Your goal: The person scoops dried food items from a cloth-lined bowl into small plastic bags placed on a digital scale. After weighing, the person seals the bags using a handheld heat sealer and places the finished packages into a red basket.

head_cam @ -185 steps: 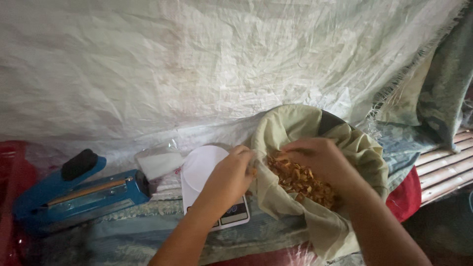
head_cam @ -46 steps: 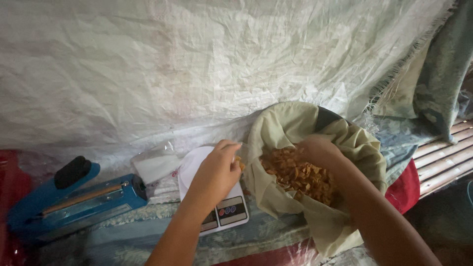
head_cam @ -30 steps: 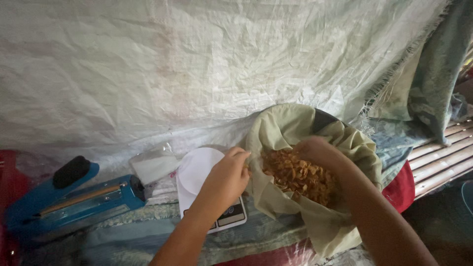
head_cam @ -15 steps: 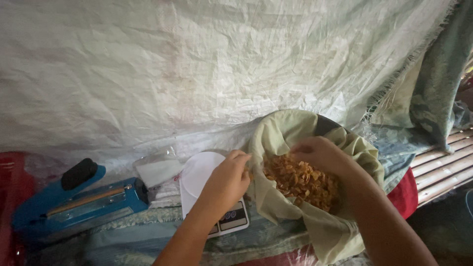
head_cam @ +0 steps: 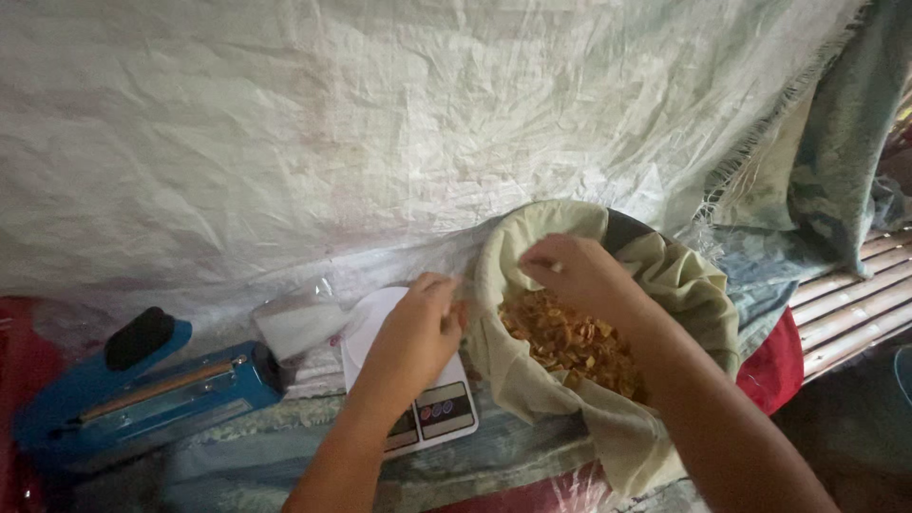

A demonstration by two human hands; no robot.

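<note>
While the left hand (head_cam: 415, 332) hovers half-curled over the white scale (head_cam: 404, 380) at lower centre, the right hand (head_cam: 579, 275) pinches closed above the golden fried bits (head_cam: 570, 344) in the cloth-lined basin (head_cam: 665, 285), right of centre; what it grips, I cannot tell; those bits look light, brittle and probably greasy, best taken in loose pinches.

makeshift home packing spot, woven plastic sheeting (head_cam: 380, 123) backdrop, blue bag sealer (head_cam: 142, 399), kitchen scale (head_cam: 427, 408), bamboo slats (head_cam: 845, 294)

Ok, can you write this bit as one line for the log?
left hand: over white scale | right hand: above brown snack pieces in cloth-lined bowl
</note>
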